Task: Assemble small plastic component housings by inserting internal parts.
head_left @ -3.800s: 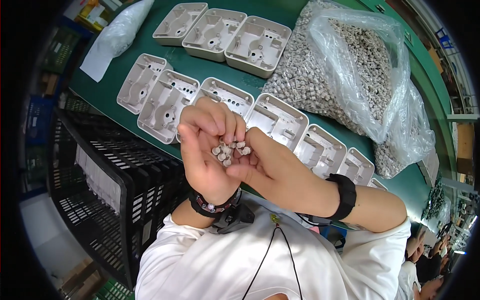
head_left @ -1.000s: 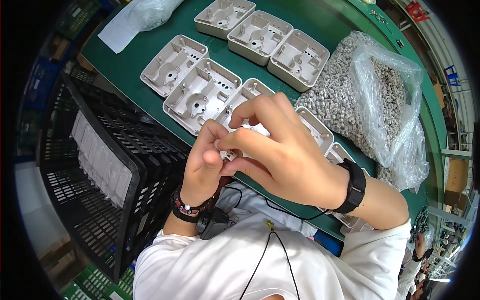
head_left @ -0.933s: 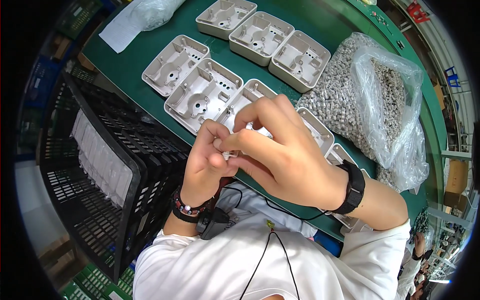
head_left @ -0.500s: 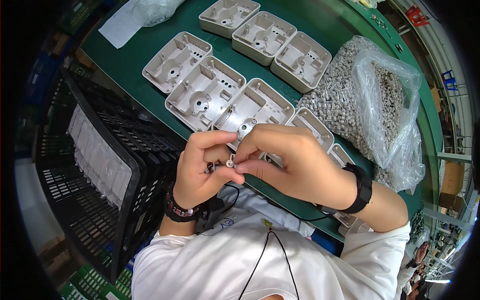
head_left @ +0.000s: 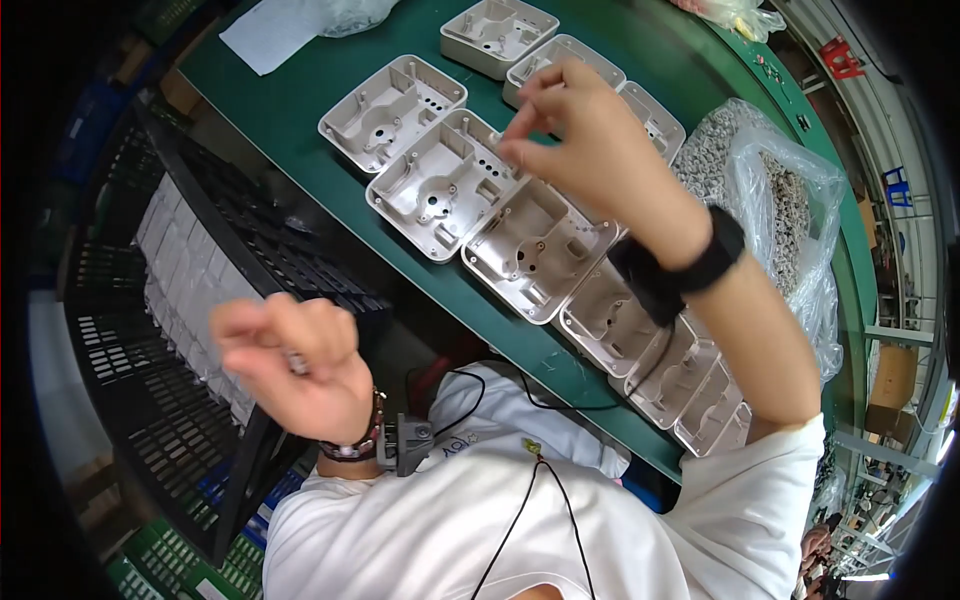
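My left hand [head_left: 295,365], smeared by motion, is raised beside the black crate with its fingers curled. A small pale part [head_left: 297,362] shows in its grip; its exact kind is too blurred to tell. Over the rows of housings reaches my right hand [head_left: 590,135], thumb and fingers drawn together in a pinch; whatever is between them I cannot make out. Below its fingertips lie a light-grey plastic housing [head_left: 410,190] and another open housing [head_left: 515,275], both with molded ribs and posts inside.
More housings stand in rows on the green table [head_left: 270,120]. A clear plastic bag [head_left: 750,160] of small grey parts is at the right. The black slatted crate [head_left: 120,370] at the left holds stacked pale pieces [head_left: 190,280]. White paper [head_left: 265,35] lies far left.
My hands have come apart from working together on a small pale part. The left moved left toward the crate; the right moved up and away over the housings. The view shifted slightly.
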Motion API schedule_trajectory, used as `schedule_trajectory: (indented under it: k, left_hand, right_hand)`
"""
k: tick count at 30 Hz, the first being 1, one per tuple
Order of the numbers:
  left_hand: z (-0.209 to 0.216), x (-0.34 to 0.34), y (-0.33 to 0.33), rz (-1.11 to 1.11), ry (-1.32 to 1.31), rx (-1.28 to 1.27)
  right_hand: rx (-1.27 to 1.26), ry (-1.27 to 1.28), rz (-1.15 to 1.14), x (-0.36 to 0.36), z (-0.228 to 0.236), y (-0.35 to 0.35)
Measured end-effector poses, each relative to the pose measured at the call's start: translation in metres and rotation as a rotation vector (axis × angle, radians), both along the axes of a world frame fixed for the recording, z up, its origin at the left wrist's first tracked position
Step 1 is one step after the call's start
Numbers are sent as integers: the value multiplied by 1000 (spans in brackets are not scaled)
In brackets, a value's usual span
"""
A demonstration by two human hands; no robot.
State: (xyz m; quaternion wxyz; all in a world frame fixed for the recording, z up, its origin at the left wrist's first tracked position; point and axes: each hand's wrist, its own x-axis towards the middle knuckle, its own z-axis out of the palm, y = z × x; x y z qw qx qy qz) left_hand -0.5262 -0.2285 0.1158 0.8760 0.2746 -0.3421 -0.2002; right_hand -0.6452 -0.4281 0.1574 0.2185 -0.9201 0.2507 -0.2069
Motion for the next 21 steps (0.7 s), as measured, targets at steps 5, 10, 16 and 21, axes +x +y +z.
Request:
schedule_trajectory:
  k: [5, 10, 16, 21]
  left_hand:
    - [-10, 49, 9, -213, 529, -211]
    - [-11, 54, 17, -344, 611, -217]
    - [-9, 54, 16, -340, 667, -188]
    - [-4, 48, 11, -322, 664, -163]
  right_hand:
    - [-257, 314, -54, 30, -41, -28]
    - [-398, 370, 28, 40, -61, -24]
    - [-446, 432, 27, 41, -70, -19]
    - [-386, 360, 91, 27, -64, -24]
